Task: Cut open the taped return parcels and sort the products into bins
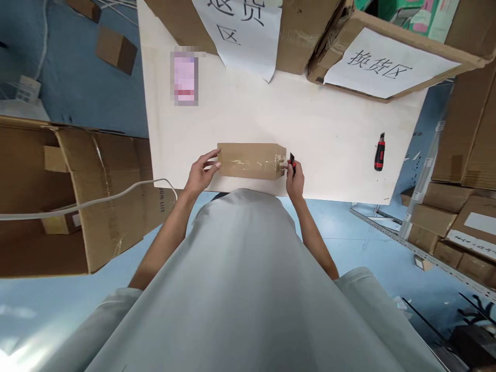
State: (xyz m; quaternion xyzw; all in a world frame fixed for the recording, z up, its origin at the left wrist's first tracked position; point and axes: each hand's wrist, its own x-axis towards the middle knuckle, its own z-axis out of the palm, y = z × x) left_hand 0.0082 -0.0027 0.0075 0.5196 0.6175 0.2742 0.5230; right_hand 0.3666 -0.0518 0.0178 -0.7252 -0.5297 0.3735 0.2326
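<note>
From my station I count one carton (248, 161) near the bench (310, 124)'s front edge. The left hand (200, 173), grip parted, touches one end, apparently to steady it; the right hand (296, 181)'s grip encloses a cutter (292, 157) by the other. A second cutter (380, 152) lies apart; labelled boxes (391, 64): two.

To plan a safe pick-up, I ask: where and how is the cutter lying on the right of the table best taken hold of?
Probably pinch the cutter across its wide red-and-black body, coming from the near edge of the table: it lies lengthwise, its narrow dark end pointing away, its wider body nearest that edge.
</note>
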